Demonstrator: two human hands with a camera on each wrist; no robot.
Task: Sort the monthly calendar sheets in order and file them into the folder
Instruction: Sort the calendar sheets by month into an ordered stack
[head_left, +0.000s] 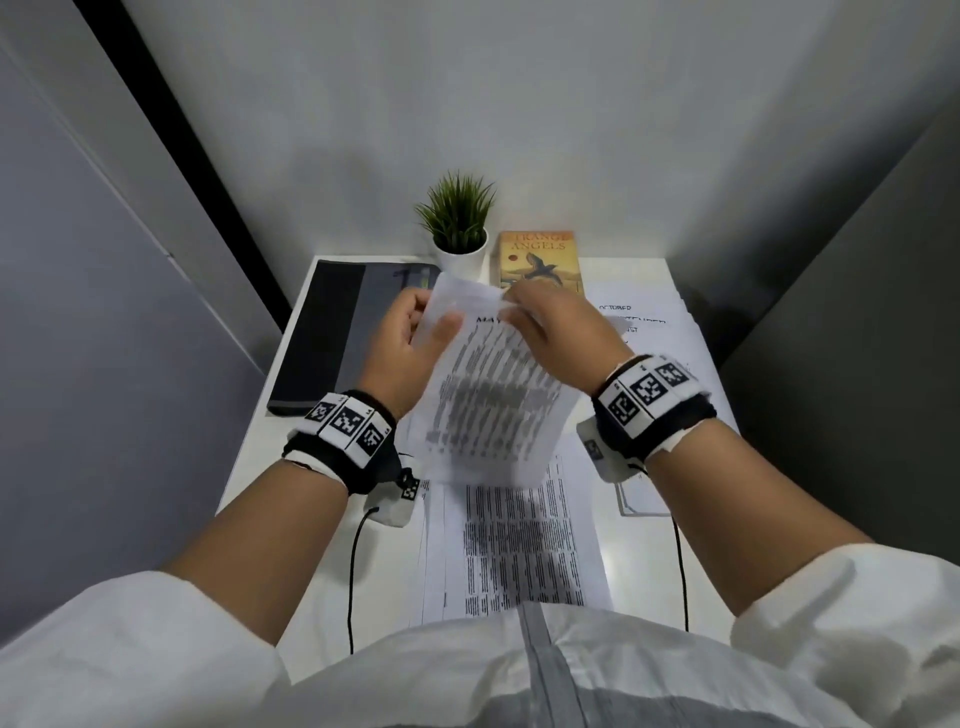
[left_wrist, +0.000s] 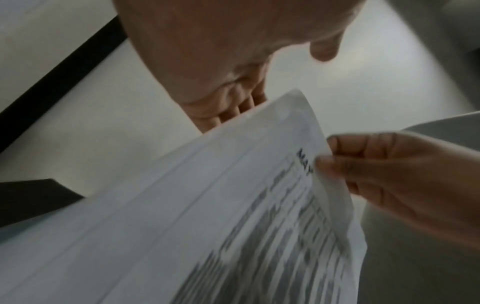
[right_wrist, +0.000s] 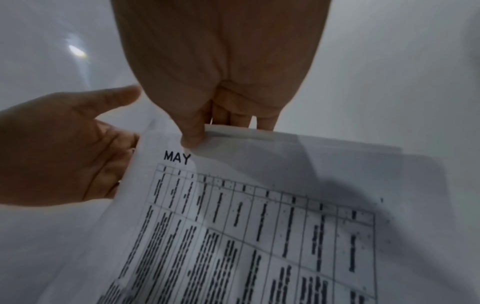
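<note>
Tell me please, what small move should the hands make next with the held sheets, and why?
Probably the right hand should peel the MAY sheet off the bundle that the left hand supports from behind. Its thumb and fingers already pinch that sheet's top edge. A fanned stack headed OCTOBER lies on the desk to the right, so MAY likely goes there, in month order.

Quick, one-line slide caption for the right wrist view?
Right hand pinches the top edge of the MAY calendar sheet while the left hand supports its side.
</note>
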